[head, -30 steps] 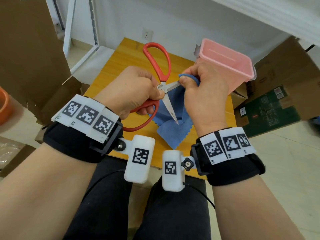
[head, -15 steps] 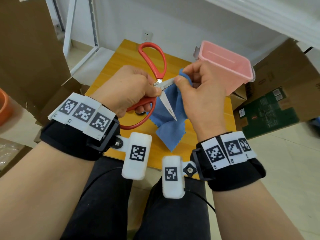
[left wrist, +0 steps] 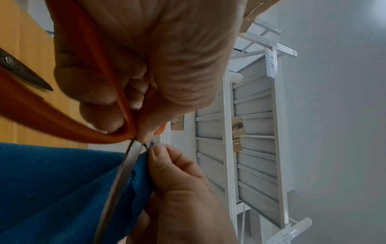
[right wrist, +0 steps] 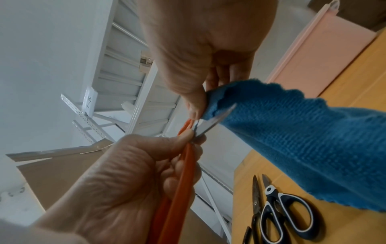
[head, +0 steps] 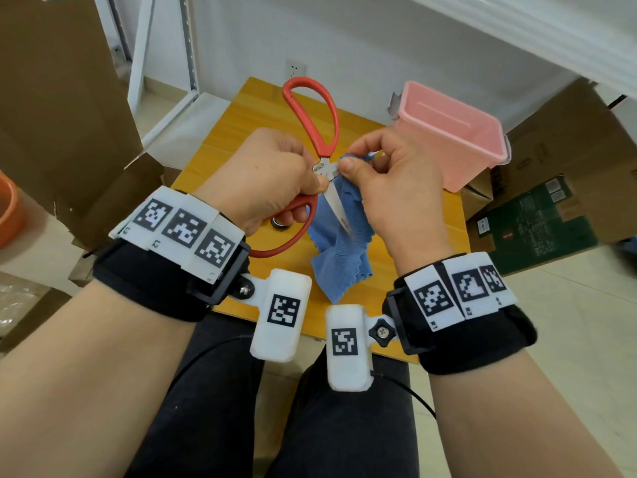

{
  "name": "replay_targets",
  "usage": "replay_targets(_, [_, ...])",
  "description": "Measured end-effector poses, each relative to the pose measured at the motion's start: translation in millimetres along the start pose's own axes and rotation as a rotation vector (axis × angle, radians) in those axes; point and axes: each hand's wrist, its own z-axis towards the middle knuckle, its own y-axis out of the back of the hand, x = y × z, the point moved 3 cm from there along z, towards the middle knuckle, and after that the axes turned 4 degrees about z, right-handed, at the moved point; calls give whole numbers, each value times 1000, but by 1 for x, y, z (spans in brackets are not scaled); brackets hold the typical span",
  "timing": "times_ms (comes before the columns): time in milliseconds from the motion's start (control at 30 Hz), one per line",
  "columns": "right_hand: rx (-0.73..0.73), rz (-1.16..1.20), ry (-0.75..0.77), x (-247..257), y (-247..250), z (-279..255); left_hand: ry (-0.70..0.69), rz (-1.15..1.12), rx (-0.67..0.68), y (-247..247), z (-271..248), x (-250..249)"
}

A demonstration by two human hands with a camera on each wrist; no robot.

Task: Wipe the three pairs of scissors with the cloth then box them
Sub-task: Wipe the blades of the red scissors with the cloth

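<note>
Held above the yellow wooden surface (head: 224,139): large red-handled steel scissors (head: 312,108), blades spread. Left hand (head: 262,177) curled round the lower red loop, thumb near the pivot; much of that loop hidden under the fingers. Right hand (head: 389,188) pinching the blue microfibre cloth (head: 344,257) round one blade close to the pivot; that blade wrapped and out of sight, the other bare, pointing toward 6 o'clock against the hanging cloth. Pink plastic box (head: 451,132) at 2 o'clock on the surface. In the right wrist view, black-and-white handled scissors (right wrist: 290,208) flat on the surface, partly cut off by the frame edge. Beside them a dark tip (right wrist: 247,234), too little showing to identify. White metal shelving (left wrist: 250,132) behind.
</note>
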Motion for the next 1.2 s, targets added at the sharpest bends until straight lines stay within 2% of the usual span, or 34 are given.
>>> replay_targets(467, [-138, 163, -116, -10, -8, 6, -38, -7, 15, -7, 0, -1])
replay_targets(900, [-185, 164, -119, -18, -1, 10, -43, 6, 28, -11, -1, 1])
replay_targets(1200, [-277, 184, -116, -16, 11, 14, 4, -62, 39, -6, -3, 5])
